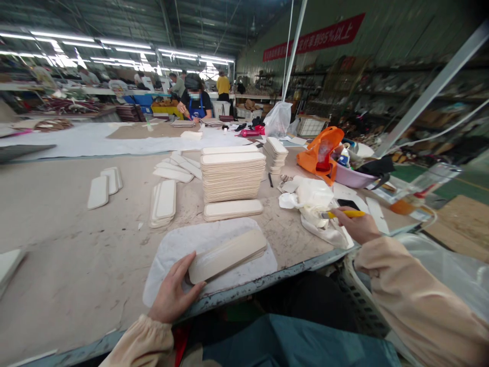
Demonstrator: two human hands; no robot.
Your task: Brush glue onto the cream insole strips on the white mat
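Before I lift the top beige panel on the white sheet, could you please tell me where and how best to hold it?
Probably by its left end, from the left, thumb and fingers at the two corners. The beige panel looks long and thin and slants with that end nearer you; the left hand is right there.

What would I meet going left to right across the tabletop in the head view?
Small fanned group of white round-cornered strips → low white stack → tall cream stack → smaller pale stack behind → bare right hand gripping a yellow-handled tool → transparent bottle.
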